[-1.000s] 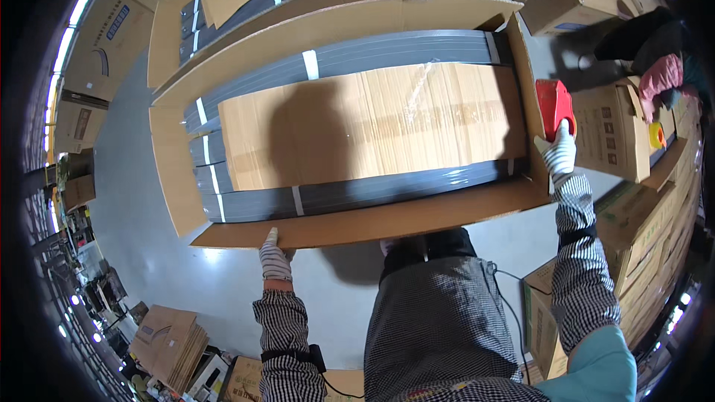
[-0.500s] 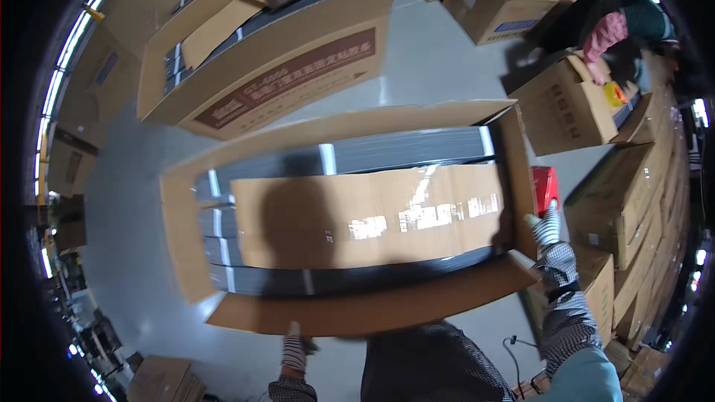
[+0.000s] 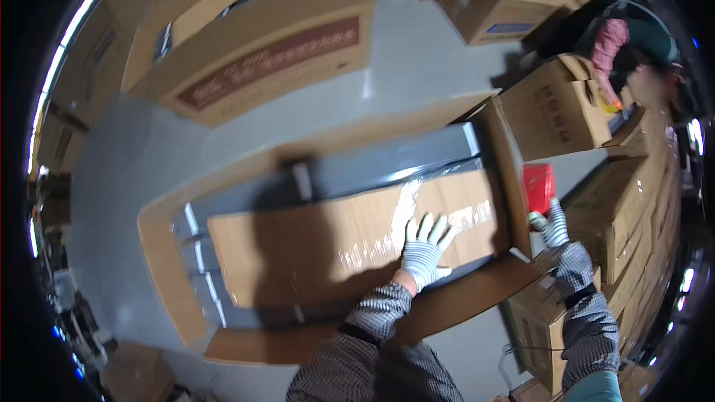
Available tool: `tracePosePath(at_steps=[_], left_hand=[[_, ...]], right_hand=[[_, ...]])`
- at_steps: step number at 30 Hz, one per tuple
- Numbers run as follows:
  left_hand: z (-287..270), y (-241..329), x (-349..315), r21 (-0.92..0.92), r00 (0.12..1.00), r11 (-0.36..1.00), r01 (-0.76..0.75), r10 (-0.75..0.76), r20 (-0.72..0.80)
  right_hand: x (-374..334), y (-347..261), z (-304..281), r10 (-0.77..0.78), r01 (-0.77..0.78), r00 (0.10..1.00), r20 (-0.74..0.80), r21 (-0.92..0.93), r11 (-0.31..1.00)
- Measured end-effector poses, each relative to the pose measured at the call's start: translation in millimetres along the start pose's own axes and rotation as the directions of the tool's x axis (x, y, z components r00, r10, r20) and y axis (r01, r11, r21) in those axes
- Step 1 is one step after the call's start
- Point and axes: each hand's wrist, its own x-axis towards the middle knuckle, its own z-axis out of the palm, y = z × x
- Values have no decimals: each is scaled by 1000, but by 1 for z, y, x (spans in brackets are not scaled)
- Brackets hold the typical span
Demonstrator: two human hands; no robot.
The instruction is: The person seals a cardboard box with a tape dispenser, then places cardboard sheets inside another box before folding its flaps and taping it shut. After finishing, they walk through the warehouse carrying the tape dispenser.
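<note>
My left hand, in a striped, pale-fingered glove, lies with fingers spread on a loose cardboard sheet. Clear film with glare runs across part of that sheet. Under and around it, long dark-grey packs with white bands fill a long open carton. My right hand, gloved the same way, is just outside the carton's right end. Its thumb and fingers close about the lower end of a red block-like object; its exact kind is unclear. The near flap folds outward toward me.
Another long open carton with a dark red printed panel stands at the far left. At the far right a person in a pink sleeve bends over an open carton, holding something yellow. Stacked cartons line the right side. Grey floor shows at left.
My left hand has left the near flap's edge and come up onto the cardboard sheet, fingers spread. My right hand stays by the red object, which shows more now. The view has turned slightly.
</note>
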Motion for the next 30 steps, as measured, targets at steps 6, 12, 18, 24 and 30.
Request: tracePosePath(at_steps=[6, 12, 18, 24, 30], left_hand=[[-39, -37, -83, 4, 977, 999, -36, 35, 209], [-82, -148, -136, 267, 845, 802, 535, -503, -182], [-117, -185, -158, 261, 804, 768, 585, -591, -63], [-170, -153, -197, 193, 880, 904, 383, -293, -373], [-224, -89, -278, 340, 911, 901, 269, -123, -393]], right_hand=[[16, 22, -29, -400, 328, 917, -8, -555, 764], [52, 68, -40, -414, 287, 906, -92, -586, 758], [35, 51, 27, -255, 129, 950, -180, -519, 845], [49, 66, -25, -374, 124, 909, -184, -738, 664], [25, 34, 9, -347, -15, 913, -214, -868, 497]])
